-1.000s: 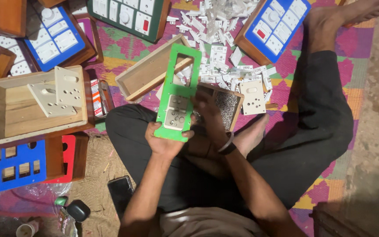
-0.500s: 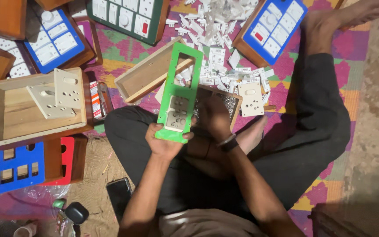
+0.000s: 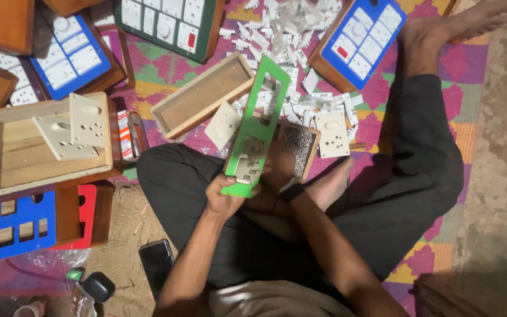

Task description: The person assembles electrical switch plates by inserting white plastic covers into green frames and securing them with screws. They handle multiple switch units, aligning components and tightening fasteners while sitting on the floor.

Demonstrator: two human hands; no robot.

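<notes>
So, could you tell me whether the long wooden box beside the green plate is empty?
Empty: the long wooden box lies open side up, only bare wood showing inside.

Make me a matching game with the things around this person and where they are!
Things:
1. green plate
2. black phone
3. two cream socket plates
4. wristwatch

Places:
A. lying on an open wooden box
B. on the right arm
C. held in the left hand
D. on the floor beside the left arm

Pairs: 1-C, 2-D, 3-A, 4-B
</notes>
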